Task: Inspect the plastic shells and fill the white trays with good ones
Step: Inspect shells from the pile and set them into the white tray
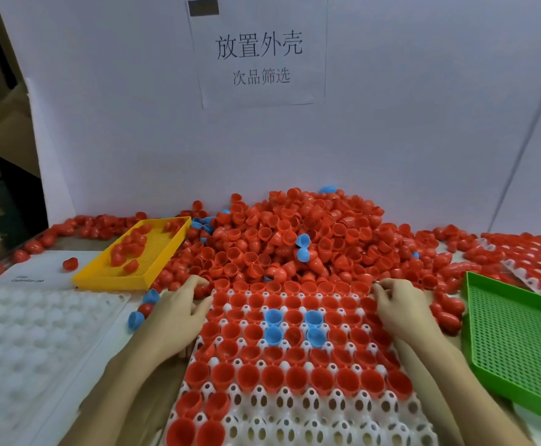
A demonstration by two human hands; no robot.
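**Both hands at the far edge of the part-filled tray**

The left hand (179, 312) lies at the far left corner of the white tray (295, 410), fingers curled loosely, fingertips touching red shells at the foot of the heap; whether it grips one I cannot tell. The right hand (398, 309) sits at the tray's far right corner, thumb and forefinger drawn together as if pinching something small, too tiny to make out.

Between the hands the tray holds rows of red shells, open side up, with four blue shells (291, 326) grouped in the middle. The nearest rows are mostly unfilled sockets.

Beyond the hands a big heap of red shells (295, 239) spreads across the counter (79, 243), a few blue ones mixed in. Left of the left hand stands a yellow basket (130, 283) with some red shells in it, and nearer, a bare white tray (31, 333). Just right of the right hand lies a green basket (517, 342); beyond it, another tray filled with red shells (533, 252). A paper sign (258, 51) hangs on the white wall behind.
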